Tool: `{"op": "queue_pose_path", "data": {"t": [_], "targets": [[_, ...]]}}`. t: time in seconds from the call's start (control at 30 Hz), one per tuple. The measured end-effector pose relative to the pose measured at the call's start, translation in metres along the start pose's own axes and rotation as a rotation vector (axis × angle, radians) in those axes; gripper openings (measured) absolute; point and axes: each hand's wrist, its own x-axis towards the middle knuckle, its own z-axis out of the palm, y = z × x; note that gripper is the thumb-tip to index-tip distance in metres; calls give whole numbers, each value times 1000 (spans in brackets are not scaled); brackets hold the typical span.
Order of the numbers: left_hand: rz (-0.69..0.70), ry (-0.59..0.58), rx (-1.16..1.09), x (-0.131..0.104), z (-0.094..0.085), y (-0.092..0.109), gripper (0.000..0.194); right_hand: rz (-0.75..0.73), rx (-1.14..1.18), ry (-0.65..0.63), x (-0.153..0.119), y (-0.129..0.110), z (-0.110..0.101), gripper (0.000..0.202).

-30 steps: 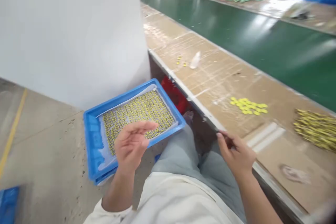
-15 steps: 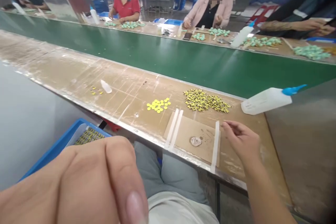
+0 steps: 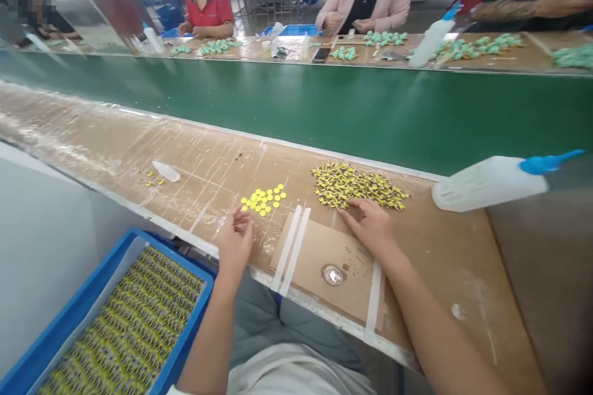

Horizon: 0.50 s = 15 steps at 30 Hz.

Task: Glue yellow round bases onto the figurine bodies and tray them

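In the head view, the heap of yellow-and-black pieces (image 3: 359,185), stretched left to right, lies just beyond the right hand (image 3: 374,228), whose grip I cannot tell, while the left hand (image 3: 235,244), loosely spread, is nearer the yellow discs (image 3: 264,197).

Pile (image 3: 357,186) between discs (image 3: 263,199) and bottle (image 3: 486,184) on the bench (image 3: 430,271)
Board (image 3: 310,253) before it, belt (image 3: 278,105) behind; tray (image 3: 69,319) at left, seemingly below bench height.
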Motion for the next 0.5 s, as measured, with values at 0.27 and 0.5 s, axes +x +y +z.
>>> {"op": "queue_pose_path", "data": {"t": [0.27, 0.5], "targets": [[87, 20, 171, -11, 33, -41, 58, -99, -16, -37, -6, 12, 1, 42], [143, -10, 204, 1, 45, -34, 48, -149, -104, -39, -8, 13, -1, 45]]}}
